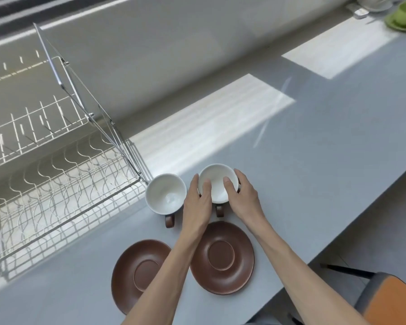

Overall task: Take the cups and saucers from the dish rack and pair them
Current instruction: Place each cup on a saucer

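Note:
Two cups, white inside with brown handles, stand on the grey counter. My left hand and my right hand both clasp the right cup, thumbs over its rim. The left cup stands free beside the rack, its handle pointing toward me. Two brown saucers lie nearer to me: the left saucer is partly under my left forearm, while the right saucer sits just below the held cup. The wire dish rack at left holds no dishes that I can see.
The counter edge runs diagonally at right, with an orange-seated chair below it. A green object and a white dish sit at the far right end. A wall rises behind the rack.

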{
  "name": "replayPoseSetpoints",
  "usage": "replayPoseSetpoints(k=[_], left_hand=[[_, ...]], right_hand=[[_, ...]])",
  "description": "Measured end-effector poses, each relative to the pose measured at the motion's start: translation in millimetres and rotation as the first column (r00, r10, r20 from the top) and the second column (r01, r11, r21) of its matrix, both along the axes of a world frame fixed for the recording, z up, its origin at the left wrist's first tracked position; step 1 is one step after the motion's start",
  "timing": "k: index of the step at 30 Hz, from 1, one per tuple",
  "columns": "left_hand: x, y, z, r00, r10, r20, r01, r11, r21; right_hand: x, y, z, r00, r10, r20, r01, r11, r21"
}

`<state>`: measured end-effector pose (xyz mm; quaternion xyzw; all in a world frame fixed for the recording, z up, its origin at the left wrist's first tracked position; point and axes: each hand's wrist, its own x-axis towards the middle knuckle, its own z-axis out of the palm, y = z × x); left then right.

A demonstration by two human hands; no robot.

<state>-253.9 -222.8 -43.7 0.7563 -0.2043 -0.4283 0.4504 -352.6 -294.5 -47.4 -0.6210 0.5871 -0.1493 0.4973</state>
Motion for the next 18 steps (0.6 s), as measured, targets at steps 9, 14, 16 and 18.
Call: replayPoseSetpoints(k=[9,14,16,18], left_hand=[[-0.2,14.9,15.4,0.987,0.057,-0.150,-0.074,0.991,-0.109],[-5.9,44.6,33.9,0.975,0.081,-0.206,-0.116,0.979,-0.166],[-8.0,57.7,37.6,0.975,0.078,-0.210,-0.117,0.977,-0.180],[-11.4,72.3,40.5,0.976,0.052,-0.212,-0.092,0.978,-0.186]], right_hand=[[-5.6,15.2,23.4,0.999,-0.036,0.012,0.036,0.998,-0.050],[-11.8,44.5,33.1,0.997,-0.049,0.052,0.052,0.996,-0.071],[-16.3,60.3,33.3,0.996,-0.059,0.070,0.064,0.995,-0.074],[-21.7,76.2,33.8,0.996,-0.062,0.060,0.067,0.995,-0.079]])
